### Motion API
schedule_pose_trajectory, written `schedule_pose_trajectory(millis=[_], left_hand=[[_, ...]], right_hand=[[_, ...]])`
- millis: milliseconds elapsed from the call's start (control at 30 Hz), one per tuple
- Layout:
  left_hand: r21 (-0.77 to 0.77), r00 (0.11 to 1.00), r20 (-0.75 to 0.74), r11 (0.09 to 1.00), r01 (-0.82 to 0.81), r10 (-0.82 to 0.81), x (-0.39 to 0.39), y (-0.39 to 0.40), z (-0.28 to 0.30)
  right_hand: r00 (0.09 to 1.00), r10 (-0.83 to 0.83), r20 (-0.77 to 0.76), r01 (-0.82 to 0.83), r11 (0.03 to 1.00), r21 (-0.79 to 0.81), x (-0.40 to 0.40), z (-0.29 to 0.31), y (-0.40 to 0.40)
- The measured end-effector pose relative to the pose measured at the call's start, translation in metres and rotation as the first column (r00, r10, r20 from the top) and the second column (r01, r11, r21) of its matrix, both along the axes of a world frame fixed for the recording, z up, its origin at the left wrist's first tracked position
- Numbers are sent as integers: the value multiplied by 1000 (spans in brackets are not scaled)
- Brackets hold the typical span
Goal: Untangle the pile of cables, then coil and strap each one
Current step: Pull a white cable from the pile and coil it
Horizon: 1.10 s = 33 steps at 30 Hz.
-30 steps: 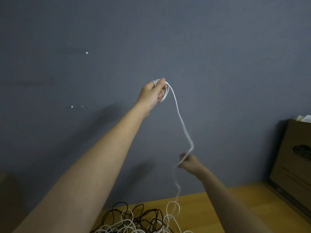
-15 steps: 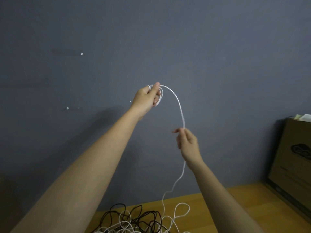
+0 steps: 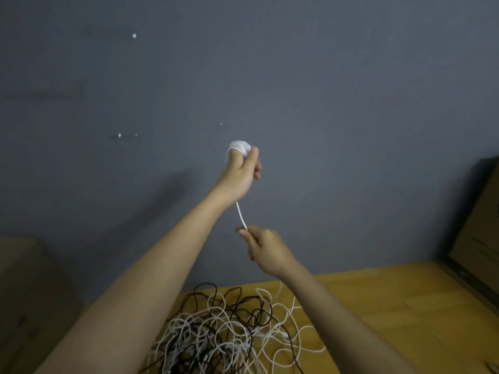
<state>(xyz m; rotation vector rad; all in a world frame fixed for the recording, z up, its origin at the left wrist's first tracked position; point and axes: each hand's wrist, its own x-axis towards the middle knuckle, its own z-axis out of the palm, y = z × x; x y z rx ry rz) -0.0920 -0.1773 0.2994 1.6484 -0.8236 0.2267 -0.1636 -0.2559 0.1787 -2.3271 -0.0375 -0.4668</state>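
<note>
My left hand (image 3: 241, 174) is raised in front of the grey wall, closed around a small coil of white cable (image 3: 238, 146) wound over its fingers. A short straight run of that white cable (image 3: 241, 215) drops from under the left wrist to my right hand (image 3: 263, 245), which pinches it between thumb and fingers just below. On the wooden table lies a tangled pile of black and white cables (image 3: 226, 330), partly hidden by both forearms.
The wooden table (image 3: 378, 306) stands against the grey wall (image 3: 324, 103). A brown cardboard box (image 3: 478, 238) stands at the right edge. A dim brownish object (image 3: 24, 279) sits at the lower left.
My right hand has dropped below the left hand, pulling the loose loop of white cable into a short straight run. The coil on the left hand looks thicker. The view tilted down.
</note>
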Motion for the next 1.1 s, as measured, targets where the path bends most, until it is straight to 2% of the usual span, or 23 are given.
schedule_pose_trajectory(millis=[67, 133, 167, 267, 300, 333, 367, 400, 467, 500, 533, 600, 700, 800, 900, 933, 1000, 1033, 1100], left_hand=[[310, 981, 159, 938, -157, 112, 17, 16, -31], [563, 952, 291, 789, -247, 91, 29, 39, -58], [647, 953, 296, 721, -247, 61, 32, 51, -67], [829, 966, 249, 531, -174, -71, 25, 70, -82], [864, 966, 216, 488, -121, -144, 18, 69, -87], [876, 967, 149, 481, -31, -207, 8, 67, -91], [846, 967, 45, 525, 96, -249, -3, 63, -95], [759, 958, -82, 606, 240, -276, -14, 58, -95], [444, 891, -290, 776, 448, -348, -28, 53, -90], [273, 854, -346, 828, 489, -390, -31, 52, -87], [128, 824, -380, 858, 498, -421, -32, 50, -85], [-77, 799, -416, 892, 446, -435, -33, 47, -86], [-220, 857, -399, 942, 255, -326, -26, 40, -88], [-187, 946, -298, 980, 74, -128, -7, 35, -80], [103, 993, -100, 993, -53, 64, 14, 27, -69], [203, 993, -3, 973, -112, 115, 21, 26, -65], [295, 957, 237, 926, -236, 169, 33, 22, -49], [311, 932, 317, 909, -276, 174, 39, 20, -38], [334, 925, 337, 896, -294, 178, 49, 15, -13]], right_hand=[[999, 44, -11, -42, 989, 142, -14, -14, 2], [993, 104, -57, -80, 940, 332, -23, -22, -5], [992, 100, -73, -65, 922, 381, -25, -23, -12], [997, -74, 26, 60, 932, 358, -24, -22, -44], [983, -159, 97, 123, 945, 304, -21, -21, -54], [961, -224, 161, 183, 954, 236, -17, -21, -60], [943, -260, 208, 225, 958, 181, -12, -23, -63], [934, -273, 230, 237, 956, 171, -6, -26, -62], [956, -230, 182, 163, 933, 322, 1, -37, -51], [973, -187, 138, 116, 905, 409, 2, -43, -42], [986, -134, 100, 71, 880, 470, 1, -53, -34], [1000, -15, 8, 9, 870, 493, -4, -73, -17], [983, 101, -157, -28, 912, 410, -10, -104, 4], [944, 95, -317, -21, 973, 230, -12, -123, 8], [935, -69, -348, 39, 995, -93, 0, -109, -9], [947, -114, -300, 67, 984, -164, 6, -93, -16], [983, -114, -142, 78, 968, -238, 20, -50, -28], [995, -87, -49, 75, 974, -212, 25, -25, -32], [984, -39, 175, 44, 999, -25, 30, 28, -36]])
